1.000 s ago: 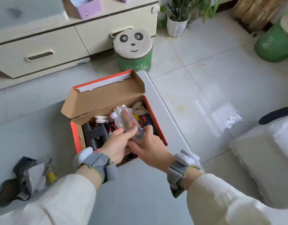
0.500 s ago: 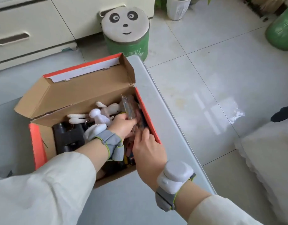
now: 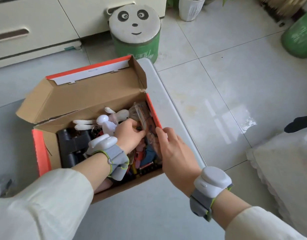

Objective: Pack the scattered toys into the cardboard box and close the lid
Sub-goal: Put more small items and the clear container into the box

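Observation:
An orange-edged cardboard box (image 3: 41,153) stands on the grey table with its lid (image 3: 90,94) tilted up at the back. Inside lie black binoculars (image 3: 73,146), a white plush rabbit (image 3: 114,116) and small coloured toys. A clear plastic pack of coloured sticks (image 3: 145,118) leans against the box's right wall. My left hand (image 3: 129,134) is inside the box, fingers closed on the pack's lower part. My right hand (image 3: 175,149) rests over the box's right front corner, fingers pressing the pack's side.
A panda-faced green stool (image 3: 135,32) stands just behind the table. Cream drawers (image 3: 28,28) run along the back left. A white plant pot (image 3: 190,7) and a green bin (image 3: 300,38) sit on the tiled floor. The table edge (image 3: 180,122) runs close to the box's right.
The pack was held above the box by both hands; it has gone down into the box's right side. My view has shifted closer and left, and the toys on the left are out of frame.

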`<state>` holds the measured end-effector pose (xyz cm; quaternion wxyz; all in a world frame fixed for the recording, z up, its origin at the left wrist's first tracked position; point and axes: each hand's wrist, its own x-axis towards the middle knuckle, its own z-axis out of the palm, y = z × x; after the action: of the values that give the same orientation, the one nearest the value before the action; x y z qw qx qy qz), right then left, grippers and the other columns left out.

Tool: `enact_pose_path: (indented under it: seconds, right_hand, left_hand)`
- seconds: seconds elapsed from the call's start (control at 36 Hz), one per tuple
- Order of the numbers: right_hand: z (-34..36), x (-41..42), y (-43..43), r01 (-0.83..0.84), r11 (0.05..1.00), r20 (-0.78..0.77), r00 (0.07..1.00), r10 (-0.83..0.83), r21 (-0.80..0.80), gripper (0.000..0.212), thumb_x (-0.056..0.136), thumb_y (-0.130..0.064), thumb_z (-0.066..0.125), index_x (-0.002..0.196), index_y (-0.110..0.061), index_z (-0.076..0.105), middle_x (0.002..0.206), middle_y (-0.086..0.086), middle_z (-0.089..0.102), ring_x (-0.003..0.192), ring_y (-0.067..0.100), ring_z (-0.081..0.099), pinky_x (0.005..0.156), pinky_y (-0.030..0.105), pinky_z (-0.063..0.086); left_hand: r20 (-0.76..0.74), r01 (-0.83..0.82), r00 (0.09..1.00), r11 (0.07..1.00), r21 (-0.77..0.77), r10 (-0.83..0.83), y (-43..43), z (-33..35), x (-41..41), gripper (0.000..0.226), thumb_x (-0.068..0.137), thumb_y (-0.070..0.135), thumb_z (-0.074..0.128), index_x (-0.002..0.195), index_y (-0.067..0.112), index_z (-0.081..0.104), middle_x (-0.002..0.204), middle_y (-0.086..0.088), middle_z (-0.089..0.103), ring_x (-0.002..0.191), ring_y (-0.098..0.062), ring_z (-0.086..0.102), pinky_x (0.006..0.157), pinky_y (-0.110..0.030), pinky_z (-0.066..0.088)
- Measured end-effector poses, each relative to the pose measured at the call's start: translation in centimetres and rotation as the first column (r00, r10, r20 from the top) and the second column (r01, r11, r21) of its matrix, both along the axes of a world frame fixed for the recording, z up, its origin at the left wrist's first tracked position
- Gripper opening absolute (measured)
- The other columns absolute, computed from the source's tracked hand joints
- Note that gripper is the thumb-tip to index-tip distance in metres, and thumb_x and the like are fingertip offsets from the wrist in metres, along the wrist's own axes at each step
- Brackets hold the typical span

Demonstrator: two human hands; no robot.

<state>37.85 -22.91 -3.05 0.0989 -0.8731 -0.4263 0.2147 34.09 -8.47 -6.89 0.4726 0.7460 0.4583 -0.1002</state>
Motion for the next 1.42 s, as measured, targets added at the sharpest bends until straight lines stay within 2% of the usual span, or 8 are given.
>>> enact_pose_path:
  seconds: [0.14,0.56,0.67,0.78,0.86,1.03,1.31,1.42]
  right_hand:
    - [-0.4,0.4,-0.3,0.004,1.000,-0.090,0.996,-0.006,-0.025,0.077,0.087,0.001,0.041,0.151,-0.018,0.003,0.141,0.008,0.033,0.095,0.039,0.055,0.069,0.039,0.043]
    - [-0.6,0.4,-0.5,-0.025,0.998,-0.073,0.997,0.020,-0.064,0.071,0.084,0.002,0.040,0.148,-0.018,0.017,0.145,0.004,0.029,0.086,0.041,0.057,0.070,0.042,0.047]
    - [-0.1,0.3,-0.4,-0.010,0.997,-0.067,0.998,0.005,-0.076,0.063,0.084,0.001,0.044,0.142,-0.018,0.026,0.143,0.004,0.032,0.097,0.035,0.056,0.073,0.041,0.051]
    - [-0.6,0.0,-0.5,-0.088,0.996,0.138,0.987,0.086,0.010,0.059,0.069,0.005,0.064,0.126,0.000,0.052,0.143,0.022,0.040,0.122,0.043,0.048,0.093,0.049,0.050]
    - [0.1,-0.8,0.5,-0.274,0.958,0.208,0.945,0.252,0.086,0.043,0.073,-0.003,0.048,0.112,0.001,0.065,0.133,0.018,0.054,0.124,0.037,0.050,0.104,0.046,0.036]
    - [-1.3,-2.0,3.7,-0.512,0.839,-0.140,0.858,0.494,-0.183,0.044,0.090,-0.008,0.040,0.134,-0.007,0.046,0.148,0.004,0.031,0.141,0.024,0.022,0.113,0.033,0.024]
    - [-3.1,-2.7,4.9,-0.398,0.860,-0.180,0.916,0.357,-0.320,0.021,0.087,-0.009,0.043,0.097,-0.024,0.055,0.126,-0.002,0.046,0.110,0.025,0.055,0.089,0.032,0.047]
    - [-2.2,-4.3,4.8,-0.297,0.922,-0.122,0.954,0.274,-0.249,0.027,0.082,-0.005,0.042,0.100,-0.015,0.059,0.116,0.000,0.046,0.107,0.028,0.053,0.085,0.038,0.048]
  left_hand:
    - [0.025,0.018,1.000,0.996,-0.089,-0.016,-1.4,-0.5,-0.3,0.024,0.073,0.018,0.076,0.088,0.015,0.058,0.083,-0.010,0.071,0.079,-0.030,0.068,0.076,-0.046,0.056]
    - [-0.225,0.340,0.933,0.891,0.300,-0.280,-2.0,-1.3,1.2,0.028,0.086,0.036,0.061,0.100,0.013,0.063,0.101,-0.010,0.068,0.096,-0.030,0.062,0.071,-0.032,0.045]
    - [-0.128,0.371,0.929,0.883,0.288,-0.348,-1.8,0.5,-1.5,0.026,0.084,0.036,0.064,0.102,0.018,0.057,0.099,-0.002,0.067,0.093,-0.024,0.062,0.077,-0.038,0.051]
    - [-0.188,0.668,0.732,0.634,0.390,-0.655,-0.4,2.0,-5.4,0.025,0.094,0.017,0.046,0.117,0.018,0.057,0.115,0.001,0.055,0.108,-0.023,0.053,0.083,-0.039,0.048]
    - [-0.301,0.831,0.541,0.446,0.332,-0.785,0.9,2.4,-8.1,0.040,0.093,0.005,0.038,0.126,0.019,0.054,0.124,0.001,0.050,0.119,-0.020,0.044,0.089,-0.037,0.046]
    - [-0.354,0.937,0.337,0.275,0.213,-0.873,2.2,1.7,-10.9,0.053,0.091,0.015,0.043,0.141,0.028,0.037,0.149,0.009,0.029,0.137,-0.015,0.025,0.108,-0.034,0.029]
    - [-0.285,0.849,0.514,0.431,0.307,-0.809,1.7,2.7,-13.3,0.050,0.092,0.008,0.041,0.140,0.024,0.040,0.153,0.008,0.024,0.140,-0.012,0.021,0.112,-0.033,0.015]
    - [-0.123,0.657,0.694,0.554,0.510,-0.709,2.3,4.2,-17.3,0.040,0.083,0.010,0.043,0.112,0.022,0.067,0.120,0.003,0.064,0.112,-0.020,0.060,0.094,-0.032,0.047]
